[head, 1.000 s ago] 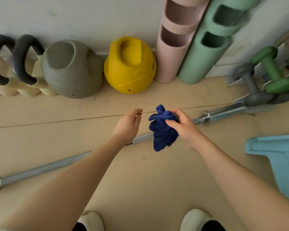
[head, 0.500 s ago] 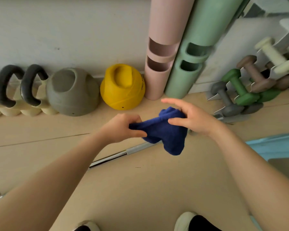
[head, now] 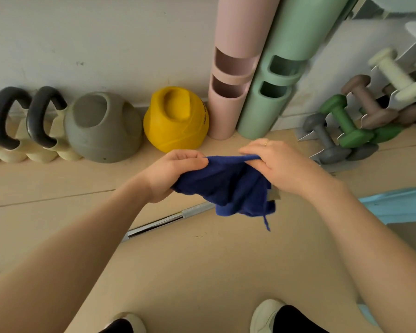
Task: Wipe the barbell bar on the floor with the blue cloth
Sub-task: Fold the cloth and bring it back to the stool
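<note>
- I have both hands up in front of me, above the tan wooden floor (head: 202, 272), with the dark blue terry cloth (head: 228, 186) stretched between them.
- My left hand (head: 171, 174) is curled closed on the cloth's left edge, thumb and fingers pinching the fabric.
- My right hand (head: 281, 164) is also closed on the cloth, gripping its upper right edge with the fingers bent over it; a thin ring sits on one finger.
- The cloth sags below both hands, its lower folds and a loose thread hanging free, off the floor.
- The chrome steel barbell bar (head: 168, 221) lies on the floor beneath the cloth, running diagonally from under my left forearm up toward the right; the cloth hides its middle, and I cannot see the two touching.
- Along the wall at the floor's far edge sit a grey rounded kettlebell (head: 101, 128) and a yellow rounded kettlebell (head: 175, 118), well apart from my hands.
</note>
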Available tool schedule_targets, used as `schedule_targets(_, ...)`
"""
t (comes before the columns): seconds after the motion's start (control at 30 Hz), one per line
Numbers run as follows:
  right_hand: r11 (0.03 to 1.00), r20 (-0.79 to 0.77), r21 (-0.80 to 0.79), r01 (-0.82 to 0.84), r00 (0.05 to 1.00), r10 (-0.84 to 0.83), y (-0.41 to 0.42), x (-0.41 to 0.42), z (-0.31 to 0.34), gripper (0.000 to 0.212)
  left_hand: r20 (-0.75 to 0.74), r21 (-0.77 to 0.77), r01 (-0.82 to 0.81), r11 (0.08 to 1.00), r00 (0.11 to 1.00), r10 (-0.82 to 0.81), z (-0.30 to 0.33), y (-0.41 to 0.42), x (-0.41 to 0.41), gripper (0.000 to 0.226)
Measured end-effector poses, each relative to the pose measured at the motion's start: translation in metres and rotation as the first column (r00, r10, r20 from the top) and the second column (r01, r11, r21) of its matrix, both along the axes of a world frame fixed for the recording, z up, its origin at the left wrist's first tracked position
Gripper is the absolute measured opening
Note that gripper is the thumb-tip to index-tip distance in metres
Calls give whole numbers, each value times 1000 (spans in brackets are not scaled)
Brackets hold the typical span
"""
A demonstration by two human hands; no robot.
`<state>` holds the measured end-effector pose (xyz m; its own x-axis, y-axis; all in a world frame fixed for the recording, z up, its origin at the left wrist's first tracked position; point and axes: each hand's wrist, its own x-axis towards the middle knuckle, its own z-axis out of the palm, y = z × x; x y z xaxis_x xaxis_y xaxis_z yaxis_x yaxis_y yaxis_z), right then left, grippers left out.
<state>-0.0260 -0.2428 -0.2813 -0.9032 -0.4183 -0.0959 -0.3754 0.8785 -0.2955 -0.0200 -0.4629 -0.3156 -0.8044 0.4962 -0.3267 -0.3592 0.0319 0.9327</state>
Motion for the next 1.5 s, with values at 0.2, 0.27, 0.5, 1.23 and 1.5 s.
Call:
schedule_targets(0.2, 964, 195, -175, 200, 967, -166, 3, -2, 14, 28, 80, 144, -174, 974, 983, 163, 5, 0, -4, 12)
schedule_targets(0.27, 924, 284, -216, 314, 926, -248, -2, 0, 17, 29, -6, 115, -223, 968, 974, 226, 6, 5, -3, 11)
schedule_targets(0.5, 175, 807, -551, 816, 575, -138, -29, 7, 13, 22, -663, -194, -290, 937, 743, 93, -10, 23, 10, 40)
schedule_targets(1.23, 531, 603, -482, 697, 704, -375, 6, 3, 18, 17, -595, -415, -237, 878, 801, -65, 4, 22, 9, 10)
schedule_targets(1.5, 674, 577, -303, 674, 693, -433, 35, 2, -2, 36, -490, -288, -128, 949, 871, -31, -5, 44, 6, 28)
